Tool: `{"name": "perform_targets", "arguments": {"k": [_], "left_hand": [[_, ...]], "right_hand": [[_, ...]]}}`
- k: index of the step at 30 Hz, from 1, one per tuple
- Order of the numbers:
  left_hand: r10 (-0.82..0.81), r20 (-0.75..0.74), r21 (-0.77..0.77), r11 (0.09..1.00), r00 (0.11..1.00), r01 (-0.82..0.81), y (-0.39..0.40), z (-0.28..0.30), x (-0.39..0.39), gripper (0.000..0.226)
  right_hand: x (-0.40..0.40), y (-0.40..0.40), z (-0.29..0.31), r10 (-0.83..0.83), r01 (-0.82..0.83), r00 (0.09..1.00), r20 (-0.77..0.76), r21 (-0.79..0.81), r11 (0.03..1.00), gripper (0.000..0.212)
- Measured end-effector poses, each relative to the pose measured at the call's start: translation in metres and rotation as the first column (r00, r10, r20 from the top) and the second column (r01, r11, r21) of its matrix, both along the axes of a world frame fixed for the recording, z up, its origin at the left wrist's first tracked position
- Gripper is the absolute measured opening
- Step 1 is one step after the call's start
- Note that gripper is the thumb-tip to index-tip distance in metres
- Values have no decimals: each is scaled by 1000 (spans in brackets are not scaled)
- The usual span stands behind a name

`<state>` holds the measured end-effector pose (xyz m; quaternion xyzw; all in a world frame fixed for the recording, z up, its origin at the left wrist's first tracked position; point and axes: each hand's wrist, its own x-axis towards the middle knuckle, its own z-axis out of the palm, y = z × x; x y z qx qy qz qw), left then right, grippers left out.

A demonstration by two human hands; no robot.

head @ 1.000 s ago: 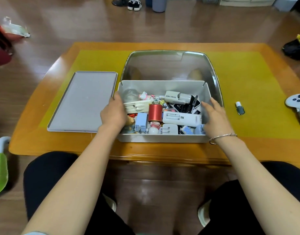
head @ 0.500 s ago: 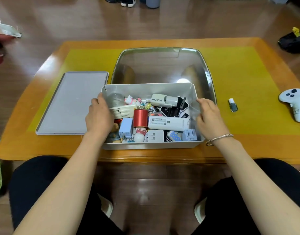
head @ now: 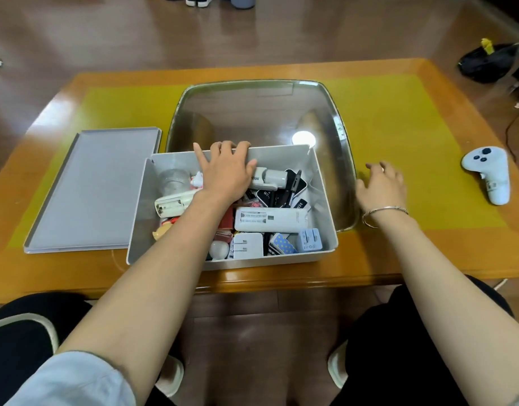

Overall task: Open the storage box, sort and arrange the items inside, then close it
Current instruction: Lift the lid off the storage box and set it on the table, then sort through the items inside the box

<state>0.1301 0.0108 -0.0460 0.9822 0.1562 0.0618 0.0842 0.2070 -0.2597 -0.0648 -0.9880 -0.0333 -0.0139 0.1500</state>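
Observation:
The grey storage box (head: 267,260) stands open near the table's front edge, partly on a shiny metal tray (head: 252,112). It holds several small items: a white power bank (head: 270,219), a white mini fan (head: 270,178), a white plug (head: 246,246), a blue plug (head: 309,240). Its flat grey lid (head: 97,189) lies to the left. My left hand (head: 226,171) reaches across the box, and its fingers curl over the far rim with the thumb inside. My right hand (head: 383,186) is to the right of the box, beside the tray's right edge, fingers loosely spread and holding nothing.
A white game controller (head: 489,174) lies on the yellow mat at the far right. A black bag (head: 487,63) sits on the floor beyond the table's right corner. My knees are under the table's front edge.
My left hand left the box's left side and reached over the contents to the far rim. My right hand let go of the right wall and moved out to the right.

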Motion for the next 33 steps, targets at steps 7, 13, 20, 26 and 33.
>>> {"name": "perform_targets", "arguments": {"k": [7, 13, 20, 26, 33], "left_hand": [[-18, 69, 16, 1000, 997, 17, -1, -6, -5, 40], [-49, 104, 47, 998, 993, 44, -5, -12, -11, 39], [-45, 120, 38, 998, 992, 41, -2, -12, -9, 35], [13, 105, 12, 1000, 994, -15, -4, -6, -6, 36], [57, 108, 5, 998, 993, -58, -2, -3, -2, 39]], "right_hand": [[20, -10, -20, -50, 39, 985, -165, -66, 997, 51], [20, -10, -27, 21, -22, 1000, -23, -35, 999, 38], [13, -7, -25, -4, 4, 1000, 0, 183, 983, 35], [15, 1, -11, 13, -15, 1000, 9, 175, 984, 34], [-9, 29, 38, -1, -67, 987, 161, 411, 909, 24]]}}
